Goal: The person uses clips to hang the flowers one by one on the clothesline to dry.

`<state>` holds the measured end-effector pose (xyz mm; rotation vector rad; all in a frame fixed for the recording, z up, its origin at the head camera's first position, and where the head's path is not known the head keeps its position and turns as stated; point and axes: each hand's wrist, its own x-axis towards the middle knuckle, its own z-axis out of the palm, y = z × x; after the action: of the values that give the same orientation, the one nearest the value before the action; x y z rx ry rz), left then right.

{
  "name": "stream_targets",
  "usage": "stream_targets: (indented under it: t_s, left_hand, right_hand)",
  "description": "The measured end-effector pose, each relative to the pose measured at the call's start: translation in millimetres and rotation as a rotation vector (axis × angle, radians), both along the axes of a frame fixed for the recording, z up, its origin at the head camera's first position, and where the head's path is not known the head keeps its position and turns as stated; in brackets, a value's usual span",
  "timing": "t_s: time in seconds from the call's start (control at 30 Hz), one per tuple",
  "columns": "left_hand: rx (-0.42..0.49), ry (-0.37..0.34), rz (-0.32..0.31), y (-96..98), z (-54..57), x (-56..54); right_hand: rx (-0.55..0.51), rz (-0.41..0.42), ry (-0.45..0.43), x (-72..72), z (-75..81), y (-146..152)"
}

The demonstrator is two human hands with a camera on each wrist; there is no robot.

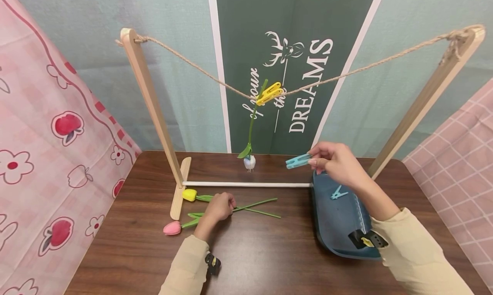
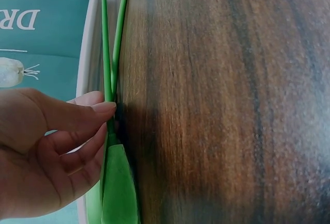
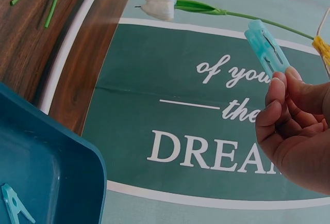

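My left hand (image 1: 220, 206) pinches a green tulip stem (image 2: 110, 97) between thumb and fingers, low over the table. Two artificial tulips lie there with crossed stems, one with a yellow bloom (image 1: 189, 195), the other with a pink bloom (image 1: 172, 228); I cannot tell whose stem is pinched. My right hand (image 1: 335, 162) holds a light blue clothespin (image 1: 298, 161) by its handle end, above the back of a dark blue tray (image 1: 321, 231). A white tulip (image 1: 249, 162) hangs bloom down from a sagging rope (image 1: 327, 80), fixed by a yellow clothespin (image 1: 269, 93).
Two wooden posts (image 1: 154, 111) carry the rope ends, and a white rod (image 1: 246, 184) runs between them near the table's back. Another light blue clothespin (image 1: 338, 193) lies in the tray. Printed cloths hang behind and at both sides of the brown table (image 1: 269, 252).
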<state>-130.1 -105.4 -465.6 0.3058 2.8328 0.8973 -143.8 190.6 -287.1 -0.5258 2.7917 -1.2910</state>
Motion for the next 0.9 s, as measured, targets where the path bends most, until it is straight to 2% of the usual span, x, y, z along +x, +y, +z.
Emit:
stream_targets:
  t_s: [0.17,0.4,0.9]
  left_hand:
    - [-0.007,0.004,-0.009,-0.5,2.1,0.6]
    - [0.024,-0.008,-0.008,-1.3,11.9,-0.8]
    - [0.074,0.068,-0.016,1.6,38.3,-3.1]
  right_hand:
    - [0.001,0.004,0.007,0.3,-0.3,1.0]
    - [-0.008,0.010,0.004,0.4,-1.4,2.9]
    - [-0.013,0.007,0.001,-0.1,-2.2,5.5]
